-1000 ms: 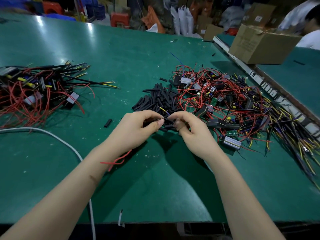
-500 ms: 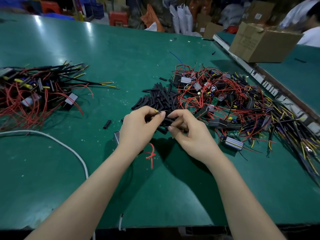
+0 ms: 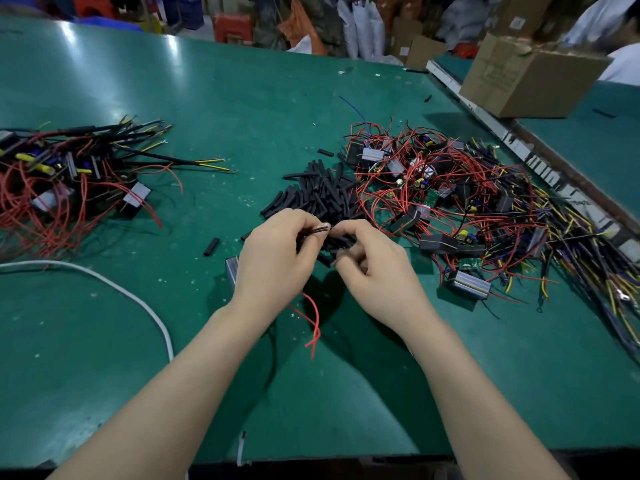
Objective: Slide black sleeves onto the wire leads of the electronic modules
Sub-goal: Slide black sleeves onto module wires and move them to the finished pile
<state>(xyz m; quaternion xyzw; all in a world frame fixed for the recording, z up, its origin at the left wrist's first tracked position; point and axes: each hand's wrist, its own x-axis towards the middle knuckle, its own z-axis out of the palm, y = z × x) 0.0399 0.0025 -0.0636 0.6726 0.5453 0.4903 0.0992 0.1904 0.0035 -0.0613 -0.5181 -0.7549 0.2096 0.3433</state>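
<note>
Mid-job, by the look of it: the left hand (image 3: 277,258) pinches thin dark wire leads (image 3: 317,231) betw. thumb and fingertips, and the right hand (image 3: 377,268) has fingers curled at the lead tips, apparently on a black sleeve, tho the sleeve itself is hidden in that grip so can't confirm. A silver module (image 3: 231,270) peeks out under the left hand, red wire (image 3: 313,320) trailing below. Done pile (image 3: 69,178) w/ sleeved leads sits near the table's left edge; a much bigger unsleeved tangle (image 3: 467,209) lies toward the right edge, so most work remains. Loose sleeves (image 3: 318,195) are heaped mid-table just beyond the hands. Green table (image 3: 242,98), white cable (image 3: 138,299) at left, cardboard box (image 3: 530,77) far right, cluttered stockroom behind.
</note>
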